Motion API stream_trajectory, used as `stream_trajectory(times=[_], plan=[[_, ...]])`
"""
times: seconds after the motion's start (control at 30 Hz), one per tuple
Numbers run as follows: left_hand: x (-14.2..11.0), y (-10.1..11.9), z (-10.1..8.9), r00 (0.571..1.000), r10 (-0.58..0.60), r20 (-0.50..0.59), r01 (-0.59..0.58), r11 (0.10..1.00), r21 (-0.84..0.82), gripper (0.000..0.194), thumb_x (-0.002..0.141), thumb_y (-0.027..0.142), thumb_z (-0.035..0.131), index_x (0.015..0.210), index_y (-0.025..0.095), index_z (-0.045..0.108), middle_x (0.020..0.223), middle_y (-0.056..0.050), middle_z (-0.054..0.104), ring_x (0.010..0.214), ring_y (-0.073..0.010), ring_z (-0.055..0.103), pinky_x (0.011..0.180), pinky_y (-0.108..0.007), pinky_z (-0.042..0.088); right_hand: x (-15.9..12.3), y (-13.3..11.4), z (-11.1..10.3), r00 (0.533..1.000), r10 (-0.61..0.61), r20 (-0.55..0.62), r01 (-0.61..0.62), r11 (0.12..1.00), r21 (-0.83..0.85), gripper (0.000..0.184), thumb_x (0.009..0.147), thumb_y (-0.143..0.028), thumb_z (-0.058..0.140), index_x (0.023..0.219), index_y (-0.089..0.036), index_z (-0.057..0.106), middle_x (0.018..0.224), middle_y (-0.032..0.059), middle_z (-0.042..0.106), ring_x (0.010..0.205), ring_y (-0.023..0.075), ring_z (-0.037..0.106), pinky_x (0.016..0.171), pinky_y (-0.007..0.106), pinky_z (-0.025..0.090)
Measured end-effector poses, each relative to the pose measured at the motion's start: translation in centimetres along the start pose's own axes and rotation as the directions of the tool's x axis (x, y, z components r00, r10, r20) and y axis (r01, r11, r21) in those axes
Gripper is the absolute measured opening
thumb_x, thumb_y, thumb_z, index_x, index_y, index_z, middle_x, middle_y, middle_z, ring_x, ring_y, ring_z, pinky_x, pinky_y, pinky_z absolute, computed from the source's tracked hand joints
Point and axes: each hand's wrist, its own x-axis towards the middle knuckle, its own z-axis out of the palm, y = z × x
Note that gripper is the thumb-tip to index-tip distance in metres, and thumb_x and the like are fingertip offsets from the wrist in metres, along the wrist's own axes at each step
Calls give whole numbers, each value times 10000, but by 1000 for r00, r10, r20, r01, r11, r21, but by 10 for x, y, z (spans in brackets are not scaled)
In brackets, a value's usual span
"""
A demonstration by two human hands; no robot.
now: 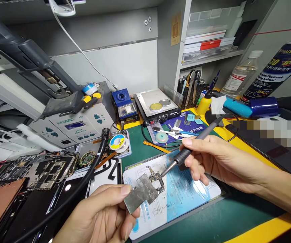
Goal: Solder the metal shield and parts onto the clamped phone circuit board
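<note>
My left hand (98, 212) pinches a thin grey metal plate (141, 194) with a stepped edge between thumb and fingers. Just beyond the plate is a small phone circuit board (156, 177); whether the plate touches it or only overlaps it in view, I cannot tell. A soldering iron (183, 156) sits in my right hand (213, 160), held like a pen with its tip pointing down and left. That tip meets or hovers close over the board's right edge. Beneath both hands lies a white and blue printed work mat (193, 199).
A hot air station (76, 130) stands at left, its black hose (84, 184) crossing beside my left hand. Phone boards (46, 172) lie below it. Behind are a solder spool (118, 142), a heating plate (158, 104) and a yellow bottle (204, 104). A dark phone (259, 145) lies right.
</note>
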Motion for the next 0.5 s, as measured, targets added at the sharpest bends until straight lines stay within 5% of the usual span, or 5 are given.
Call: stream_trajectory(times=[0.5], plan=[[1,-1,-2,1000,28,-6,-27,998,65,416,883,527,638,729,141,654,557,-23,586,260,2,262,285,-135,140,-1,-1,1,1000,-17,-8,16,999,-35,421,767,-490,820,621,-95,807,530,128,748,373,106,641,409,144,537]])
